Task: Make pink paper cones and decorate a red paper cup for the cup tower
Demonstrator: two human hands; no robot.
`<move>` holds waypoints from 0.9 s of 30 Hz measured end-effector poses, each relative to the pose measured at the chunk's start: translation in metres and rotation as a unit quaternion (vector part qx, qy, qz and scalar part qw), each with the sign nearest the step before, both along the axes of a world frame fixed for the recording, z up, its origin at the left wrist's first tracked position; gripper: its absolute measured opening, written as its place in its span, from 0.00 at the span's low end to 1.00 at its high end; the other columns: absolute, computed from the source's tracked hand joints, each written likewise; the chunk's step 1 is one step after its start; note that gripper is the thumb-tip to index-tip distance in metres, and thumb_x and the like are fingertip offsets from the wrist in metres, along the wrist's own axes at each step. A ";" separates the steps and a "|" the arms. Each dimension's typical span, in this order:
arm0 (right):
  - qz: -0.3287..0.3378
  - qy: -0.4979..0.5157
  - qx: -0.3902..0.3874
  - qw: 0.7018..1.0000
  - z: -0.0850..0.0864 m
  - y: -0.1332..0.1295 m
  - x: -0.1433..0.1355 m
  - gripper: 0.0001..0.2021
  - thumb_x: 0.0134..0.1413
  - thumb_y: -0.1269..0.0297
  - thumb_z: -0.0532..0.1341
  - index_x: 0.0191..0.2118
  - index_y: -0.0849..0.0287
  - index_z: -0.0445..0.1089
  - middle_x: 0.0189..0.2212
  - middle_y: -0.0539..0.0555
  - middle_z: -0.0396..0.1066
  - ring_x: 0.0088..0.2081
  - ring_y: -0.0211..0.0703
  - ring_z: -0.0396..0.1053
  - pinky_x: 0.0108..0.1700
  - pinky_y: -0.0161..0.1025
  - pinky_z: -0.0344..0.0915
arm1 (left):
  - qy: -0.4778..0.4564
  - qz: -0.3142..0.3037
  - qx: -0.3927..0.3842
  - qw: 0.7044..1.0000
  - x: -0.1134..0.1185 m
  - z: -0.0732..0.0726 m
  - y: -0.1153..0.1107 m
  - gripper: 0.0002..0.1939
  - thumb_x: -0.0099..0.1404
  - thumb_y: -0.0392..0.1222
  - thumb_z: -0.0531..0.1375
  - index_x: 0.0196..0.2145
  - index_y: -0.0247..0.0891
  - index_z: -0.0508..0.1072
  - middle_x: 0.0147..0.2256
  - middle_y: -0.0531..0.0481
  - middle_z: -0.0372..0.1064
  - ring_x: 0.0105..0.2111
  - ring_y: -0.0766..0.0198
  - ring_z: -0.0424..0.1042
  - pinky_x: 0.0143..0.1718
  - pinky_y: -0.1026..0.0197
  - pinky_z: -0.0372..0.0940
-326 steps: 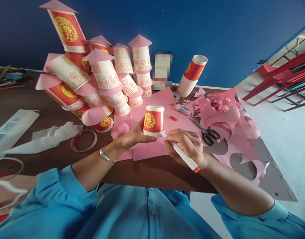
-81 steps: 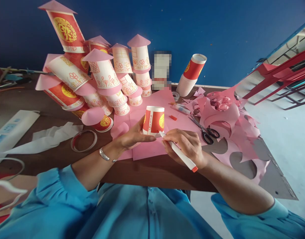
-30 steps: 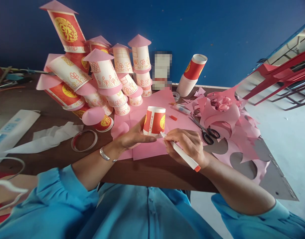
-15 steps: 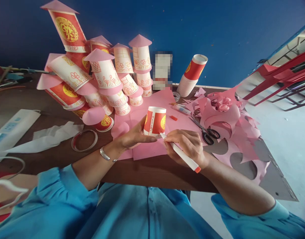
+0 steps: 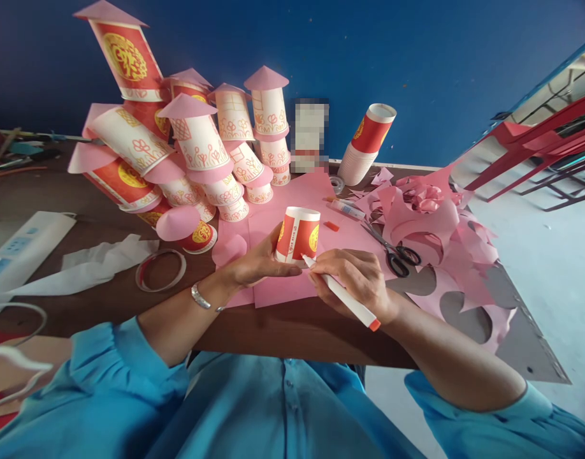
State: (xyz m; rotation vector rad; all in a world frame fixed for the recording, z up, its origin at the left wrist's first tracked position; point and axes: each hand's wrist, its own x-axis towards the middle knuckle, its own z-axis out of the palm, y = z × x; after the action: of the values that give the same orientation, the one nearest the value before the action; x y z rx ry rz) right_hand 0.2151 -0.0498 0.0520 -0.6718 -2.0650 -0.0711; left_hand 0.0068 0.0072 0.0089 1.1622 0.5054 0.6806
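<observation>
My left hand [image 5: 261, 261] is closed around the left side and lower edge of a red paper cup [image 5: 297, 236] with gold medallions and a white strip. In my right hand [image 5: 352, 280] is a white marker pen [image 5: 347, 299] with an orange end, its tip at the cup's lower edge, near the white band. The orange marker cap [image 5: 331, 225] lies on the pink paper [image 5: 287, 293] beyond my right hand. A pair of black-handled scissors [image 5: 398, 256] and a glue stick [image 5: 346, 208] rest to the right of the cup.
Cup towers with pink cone roofs [image 5: 194, 137] crowd the back left. A leaning cup stack [image 5: 366, 146] stands near the blue wall. Pink paper scraps [image 5: 426, 223] cover the right side. A tape roll [image 5: 160, 269] and crumpled white sheeting [image 5: 101, 264] lie left of my arm.
The cup has turned slightly in my left hand, its white strip shifting a little to the right. The marker tip has moved slightly left along the cup's lower edge.
</observation>
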 end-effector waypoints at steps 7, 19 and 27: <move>-0.023 -0.002 -0.009 1.000 0.001 -0.001 0.001 0.09 0.62 0.77 0.63 0.41 0.57 0.65 0.27 0.49 0.77 0.26 0.39 0.77 0.28 0.35 0.73 | -0.004 0.006 0.002 1.000 0.001 0.002 0.000 0.36 0.55 0.39 0.75 0.59 0.46 0.67 0.47 0.47 0.75 0.45 0.56 0.74 0.46 0.54 0.68; -0.022 -0.003 -0.006 1.000 0.002 -0.002 0.001 0.09 0.61 0.77 0.62 0.40 0.57 0.65 0.26 0.49 0.76 0.26 0.39 0.77 0.28 0.35 0.73 | -0.005 0.000 0.001 1.000 0.001 0.004 0.000 0.34 0.56 0.40 0.75 0.58 0.46 0.68 0.45 0.48 0.74 0.45 0.57 0.73 0.47 0.52 0.68; -0.030 0.007 -0.004 1.000 0.002 0.000 0.003 0.09 0.61 0.77 0.62 0.41 0.56 0.66 0.28 0.49 0.76 0.26 0.38 0.76 0.28 0.35 0.73 | -0.009 -0.002 0.002 1.000 0.001 0.002 0.001 0.36 0.56 0.39 0.75 0.59 0.46 0.67 0.45 0.49 0.74 0.45 0.57 0.74 0.48 0.53 0.68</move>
State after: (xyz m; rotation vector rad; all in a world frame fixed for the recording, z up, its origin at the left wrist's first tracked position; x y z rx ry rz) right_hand 0.2177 -0.0501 0.0540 -0.7371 -2.0329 -0.0908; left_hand 0.0076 0.0078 0.0108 1.1591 0.4871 0.6880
